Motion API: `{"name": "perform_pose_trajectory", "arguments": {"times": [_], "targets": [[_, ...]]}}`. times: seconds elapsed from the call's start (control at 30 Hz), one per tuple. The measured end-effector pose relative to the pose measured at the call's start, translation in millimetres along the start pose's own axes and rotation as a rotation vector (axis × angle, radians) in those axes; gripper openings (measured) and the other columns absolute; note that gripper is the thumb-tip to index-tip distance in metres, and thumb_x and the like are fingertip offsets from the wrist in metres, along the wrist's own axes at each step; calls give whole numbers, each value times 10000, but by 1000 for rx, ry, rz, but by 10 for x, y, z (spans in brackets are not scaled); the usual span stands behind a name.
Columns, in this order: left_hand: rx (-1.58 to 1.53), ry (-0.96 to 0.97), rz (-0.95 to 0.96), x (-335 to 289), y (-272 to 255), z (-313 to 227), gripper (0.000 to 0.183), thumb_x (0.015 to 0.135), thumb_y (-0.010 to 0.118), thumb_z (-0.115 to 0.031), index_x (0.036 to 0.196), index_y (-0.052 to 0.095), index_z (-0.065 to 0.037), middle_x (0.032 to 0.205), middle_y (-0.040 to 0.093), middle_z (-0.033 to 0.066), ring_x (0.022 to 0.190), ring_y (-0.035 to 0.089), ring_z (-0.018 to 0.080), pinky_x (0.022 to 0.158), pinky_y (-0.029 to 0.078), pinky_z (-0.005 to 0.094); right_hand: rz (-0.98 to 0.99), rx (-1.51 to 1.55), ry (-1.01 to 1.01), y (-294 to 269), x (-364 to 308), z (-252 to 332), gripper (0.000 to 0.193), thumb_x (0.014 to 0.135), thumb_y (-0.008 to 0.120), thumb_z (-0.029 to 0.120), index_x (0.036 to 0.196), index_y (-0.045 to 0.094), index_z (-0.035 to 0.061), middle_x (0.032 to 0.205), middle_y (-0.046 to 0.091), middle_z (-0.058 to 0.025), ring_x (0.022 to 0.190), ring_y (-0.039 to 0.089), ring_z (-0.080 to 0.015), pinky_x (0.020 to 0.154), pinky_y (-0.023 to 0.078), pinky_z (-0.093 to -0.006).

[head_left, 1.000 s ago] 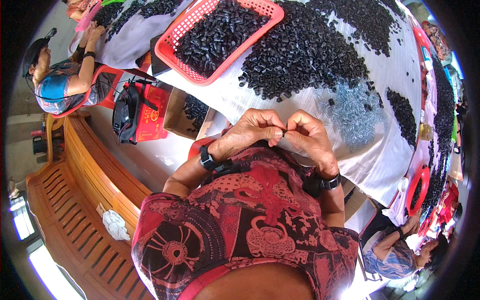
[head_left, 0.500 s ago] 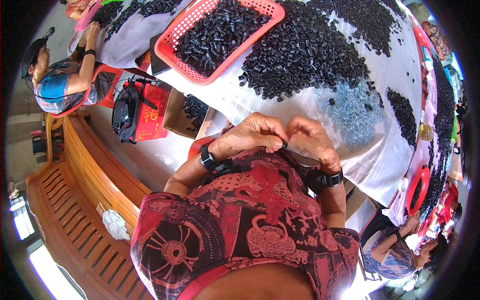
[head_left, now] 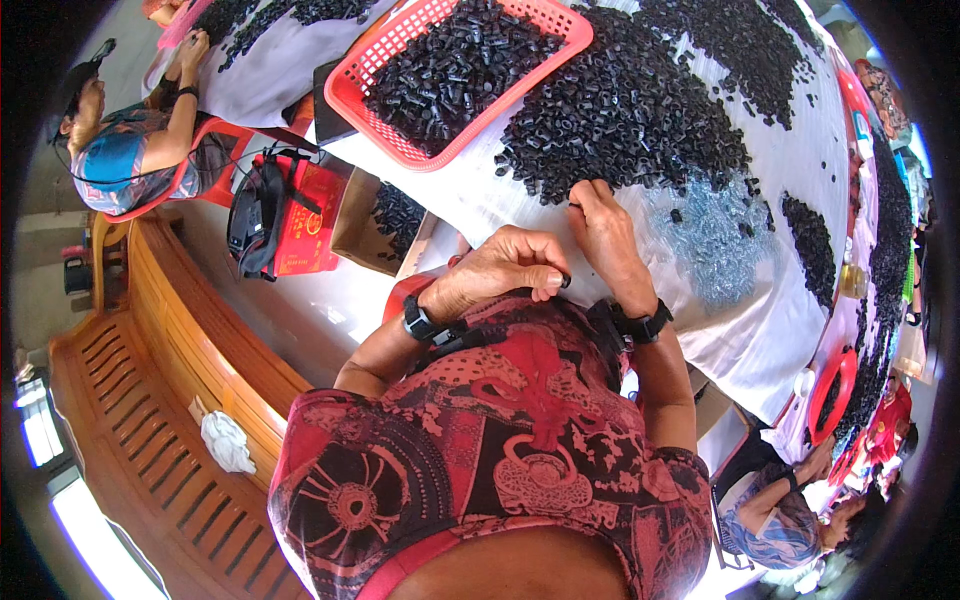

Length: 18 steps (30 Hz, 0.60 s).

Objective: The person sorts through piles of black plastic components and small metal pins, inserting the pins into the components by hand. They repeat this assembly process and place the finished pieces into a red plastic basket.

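Note:
Close in front of my body, my left hand (head_left: 508,265) pinches a small black plastic part (head_left: 565,282) between thumb and fingertips. My right hand (head_left: 610,238) reaches forward over the white-covered table (head_left: 470,195), fingers bent together at the near edge of a pile of small black plastic parts (head_left: 620,110). Whether those fingertips grip a piece is hidden. Right of that hand lies a heap of small clear bluish pieces (head_left: 715,240). Beyond my left hand, a pink-red plastic basket (head_left: 437,158) is filled with more black parts.
A cardboard box (head_left: 355,225) with black parts and a red box (head_left: 305,225) with a black bag stand left of the table. A slatted wooden bench (head_left: 150,420) runs along the left. Co-workers sit at the left (head_left: 120,165) and lower right (head_left: 775,520).
My right hand has moved away from my left, forward to the edge of the black pile. The left hand stays near my body with the black part. The view has shifted slightly.

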<state>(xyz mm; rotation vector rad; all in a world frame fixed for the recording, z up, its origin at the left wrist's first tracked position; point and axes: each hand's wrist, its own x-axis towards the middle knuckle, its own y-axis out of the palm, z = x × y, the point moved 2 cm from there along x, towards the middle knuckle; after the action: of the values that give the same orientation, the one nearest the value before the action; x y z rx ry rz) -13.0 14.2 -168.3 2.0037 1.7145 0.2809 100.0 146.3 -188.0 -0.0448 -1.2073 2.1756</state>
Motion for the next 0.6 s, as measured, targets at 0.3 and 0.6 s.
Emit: {"name": "perform_pose_trajectory", "arguments": {"times": [0.3,0.6], "targets": [[-2,120,-138,56,-71,22,133,893,590,-134,915,586,-4,753,594,21,670,562,89,620,471,225,-127,-74,-45,-50,-96,4,117,800,554,1,872,465,25,803,525,-146,645,587,-283,545,490,-375],[-4,165,-173,148,-51,35,140,889,596,-140,923,581,-5,754,594,26,672,557,91,601,460,231,-33,1128,276,-342,-267,98,158,932,498,92,1044,601,49,847,563,-25,657,508,-77,614,450,-222]]}}
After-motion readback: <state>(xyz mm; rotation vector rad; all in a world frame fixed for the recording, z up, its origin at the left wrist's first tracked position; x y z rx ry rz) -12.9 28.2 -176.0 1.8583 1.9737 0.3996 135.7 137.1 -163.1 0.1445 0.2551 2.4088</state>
